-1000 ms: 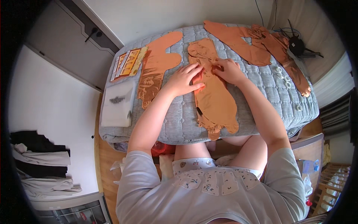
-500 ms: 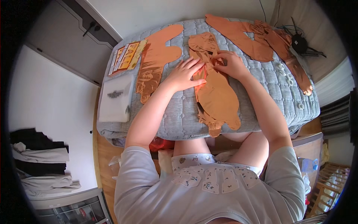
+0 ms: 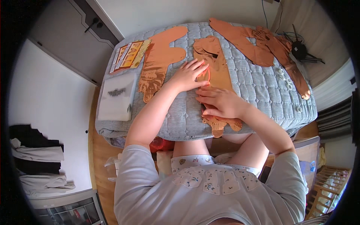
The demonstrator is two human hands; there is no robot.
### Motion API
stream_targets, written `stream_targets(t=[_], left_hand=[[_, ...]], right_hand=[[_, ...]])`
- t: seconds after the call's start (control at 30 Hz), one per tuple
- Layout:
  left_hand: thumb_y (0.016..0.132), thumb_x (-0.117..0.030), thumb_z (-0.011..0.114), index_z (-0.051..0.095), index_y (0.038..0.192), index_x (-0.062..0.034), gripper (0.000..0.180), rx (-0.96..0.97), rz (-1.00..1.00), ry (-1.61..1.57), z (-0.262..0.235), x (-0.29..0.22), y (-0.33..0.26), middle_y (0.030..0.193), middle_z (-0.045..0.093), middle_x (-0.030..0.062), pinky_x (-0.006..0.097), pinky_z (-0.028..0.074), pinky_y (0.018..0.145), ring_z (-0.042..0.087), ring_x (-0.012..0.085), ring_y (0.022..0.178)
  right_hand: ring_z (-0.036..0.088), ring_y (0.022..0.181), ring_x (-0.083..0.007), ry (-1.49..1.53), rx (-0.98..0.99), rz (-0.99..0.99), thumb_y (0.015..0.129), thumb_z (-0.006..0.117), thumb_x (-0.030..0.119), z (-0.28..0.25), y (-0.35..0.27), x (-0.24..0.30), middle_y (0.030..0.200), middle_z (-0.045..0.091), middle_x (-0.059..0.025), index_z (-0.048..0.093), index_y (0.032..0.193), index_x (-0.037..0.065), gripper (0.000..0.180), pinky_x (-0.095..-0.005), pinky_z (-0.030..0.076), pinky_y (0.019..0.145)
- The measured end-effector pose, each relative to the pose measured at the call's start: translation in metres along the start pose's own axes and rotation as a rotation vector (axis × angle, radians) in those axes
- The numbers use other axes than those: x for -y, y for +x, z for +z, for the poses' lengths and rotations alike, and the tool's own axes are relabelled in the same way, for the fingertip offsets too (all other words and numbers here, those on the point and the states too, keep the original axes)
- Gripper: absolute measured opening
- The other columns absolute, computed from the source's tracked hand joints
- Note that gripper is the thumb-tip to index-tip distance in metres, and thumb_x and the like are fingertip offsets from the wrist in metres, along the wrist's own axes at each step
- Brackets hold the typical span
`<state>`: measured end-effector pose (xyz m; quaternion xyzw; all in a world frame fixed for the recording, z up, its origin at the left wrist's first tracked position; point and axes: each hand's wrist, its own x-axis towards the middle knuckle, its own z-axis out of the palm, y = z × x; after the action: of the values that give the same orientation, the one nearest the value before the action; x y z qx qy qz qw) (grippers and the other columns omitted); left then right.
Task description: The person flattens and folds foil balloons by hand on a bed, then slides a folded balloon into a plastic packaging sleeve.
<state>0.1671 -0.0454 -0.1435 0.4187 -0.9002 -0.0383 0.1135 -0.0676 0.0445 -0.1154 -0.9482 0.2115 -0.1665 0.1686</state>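
Note:
A flat, uninflated copper-orange foil balloon (image 3: 221, 73) lies lengthwise before me, its sides folded inward and its lobed end toward me. My left hand (image 3: 191, 76) rests on its left edge, fingers spread, beside a reddish folded strip. Lower down, my right hand (image 3: 224, 103) lies palm down across the foil, fingers stretched out to the left. Part of the balloon is hidden under both hands. Another flat foil balloon (image 3: 161, 56) spreads to the left, partly creased. More copper foil (image 3: 249, 45) lies at the far right, with a crumpled length (image 3: 290, 65) reaching toward me.
All this lies on a grey quilted mattress (image 3: 176, 116). At left are yellow-and-orange printed packets (image 3: 131, 56) and a whitish plastic-wrapped pack (image 3: 117, 98). Several small white rolls (image 3: 288, 80) sit at right, near a black device with antennas (image 3: 299, 50).
My right hand has left the balloon's upper part and moved down toward me, now flat on its lower half. The balloon's right side now looks folded inward. The left hand stays nearly in place.

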Motion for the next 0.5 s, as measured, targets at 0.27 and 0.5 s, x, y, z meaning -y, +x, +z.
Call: stream_targets(t=[0.27, 0.5], left_hand=[[0.102, -0.048, 0.054, 0.035, 0.159, -0.0150, 0.069, -0.041, -0.017, -0.153, -0.009, 0.015, 0.007, 0.161, 0.040, 0.0132, 0.045, 0.033, 0.119, 0.039, 0.0330, 0.147], [0.102, -0.027, 0.056, 0.044, 0.150, -0.0064, 0.054, -0.191, 0.053, -0.164, -0.012, 0.043, 0.035, 0.143, 0.055, 0.0190, 0.045, 0.046, 0.107, 0.056, 0.0373, 0.128]], right_hand=[[0.032, 0.151, -0.0342, -0.088, 0.079, -0.010, 0.102, 0.043, 0.060, 0.010, -0.009, -0.002, 0.161, 0.038, -0.0147, 0.043, 0.153, 0.005, 0.075, -0.0501, 0.023, 0.125], [0.030, 0.152, -0.0331, -0.051, 0.074, -0.003, 0.101, 0.046, 0.059, 0.009, -0.010, 0.001, 0.163, 0.036, -0.0128, 0.043, 0.153, 0.006, 0.075, -0.0512, 0.021, 0.126]])
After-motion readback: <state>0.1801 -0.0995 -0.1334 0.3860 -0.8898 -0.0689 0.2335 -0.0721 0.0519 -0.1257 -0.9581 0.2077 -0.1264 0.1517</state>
